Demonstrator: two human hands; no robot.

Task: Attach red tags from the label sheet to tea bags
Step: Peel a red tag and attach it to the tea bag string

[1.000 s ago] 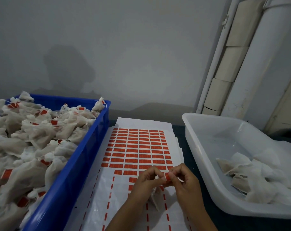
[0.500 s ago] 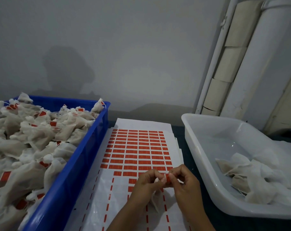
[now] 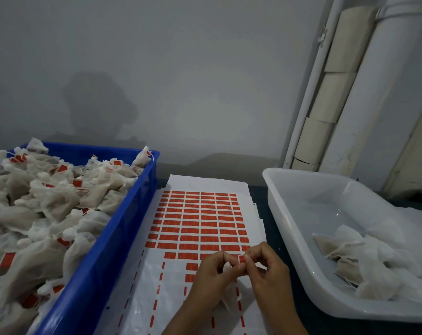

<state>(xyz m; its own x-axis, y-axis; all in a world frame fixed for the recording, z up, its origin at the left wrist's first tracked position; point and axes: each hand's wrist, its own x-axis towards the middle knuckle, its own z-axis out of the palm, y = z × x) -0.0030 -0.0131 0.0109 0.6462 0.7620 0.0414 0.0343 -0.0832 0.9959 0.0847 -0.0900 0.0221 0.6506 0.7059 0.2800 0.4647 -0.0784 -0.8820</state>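
My left hand [image 3: 211, 274] and my right hand [image 3: 269, 272] meet fingertip to fingertip low over the label sheet [image 3: 200, 223]. Pinched between them is a small red tag [image 3: 241, 258]. A white tea bag [image 3: 230, 296] hangs below my left hand, its gathered top held in the fingers. The sheet carries rows of red tags in its upper half; the lower half is mostly peeled, with thin red strips left.
A blue crate [image 3: 103, 257] on the left is heaped with tea bags bearing red tags. A clear plastic tub [image 3: 292, 233] on the right holds several tea bags without tags. White pipes and a grey wall stand behind.
Both hands stay together over the sheet's lower part. The fingers have worked slightly around the red tag and the tea bag's top; nothing was let go.
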